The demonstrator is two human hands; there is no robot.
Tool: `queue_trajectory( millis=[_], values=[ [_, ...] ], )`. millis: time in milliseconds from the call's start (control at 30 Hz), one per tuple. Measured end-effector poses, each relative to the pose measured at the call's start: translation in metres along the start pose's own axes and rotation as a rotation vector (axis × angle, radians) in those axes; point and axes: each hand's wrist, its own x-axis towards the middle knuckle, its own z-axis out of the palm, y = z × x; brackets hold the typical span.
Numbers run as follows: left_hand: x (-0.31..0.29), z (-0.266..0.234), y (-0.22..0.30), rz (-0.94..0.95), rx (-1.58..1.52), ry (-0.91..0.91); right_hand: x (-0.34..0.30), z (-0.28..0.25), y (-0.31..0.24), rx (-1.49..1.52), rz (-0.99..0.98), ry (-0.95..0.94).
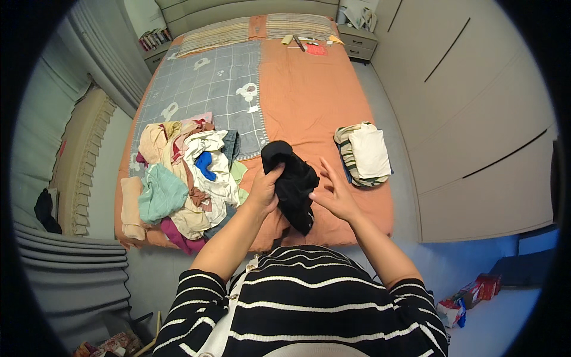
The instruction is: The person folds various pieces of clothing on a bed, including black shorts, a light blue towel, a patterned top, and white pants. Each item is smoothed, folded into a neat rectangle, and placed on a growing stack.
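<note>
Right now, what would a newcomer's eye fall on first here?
Probably the heap of colourful clothes on the bed, near left, with a bright blue piece in it. Next, the black garment held at centre in the left hand, the right hand open beside it. A folded stack lies farther right.

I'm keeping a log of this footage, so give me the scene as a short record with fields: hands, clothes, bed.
Left hand: grips the black garment
Right hand: open, at the garment's right edge; contact unclear
Left pile: loose heap of mixed clothes
Right pile: neat stack, white piece on top
Bed: orange sheet, grey patterned blanket over part of the left side
</note>
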Motion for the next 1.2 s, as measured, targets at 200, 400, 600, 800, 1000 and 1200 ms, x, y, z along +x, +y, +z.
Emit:
queue_trajectory(
  millis=[200, 400, 600, 800, 1000, 1200],
  values=[
    [0.006, 0.031, -0.011, 0.120, 0.010, 0.049, 0.012, -0.010, 0.011, -0.170, -0.114, -0.093],
    [0.013, 0.025, 0.016, 0.265, -0.092, 0.096, -0.009, -0.007, 0.045, -0.214, 0.027, -0.229],
    [0.026, -0.021, 0.072, 0.949, 1.345, 0.442, 0.002, -0.053, 0.032, -0.607, -0.162, -0.107],
    [0.026, -0.038, 0.081, 0.398, 1.913, 0.370, 0.033, -0.089, 0.001, -0.754, -0.379, -0.154],
    [0.030, -0.054, 0.095, -0.037, 0.914, 0.360, 0.040, -0.100, -0.008, -0.812, -0.271, -0.303],
    [0.033, -0.083, 0.086, 0.186, 0.927, 0.344, 0.003, -0.054, 0.017, -1.219, -0.353, -0.792]
  ],
)
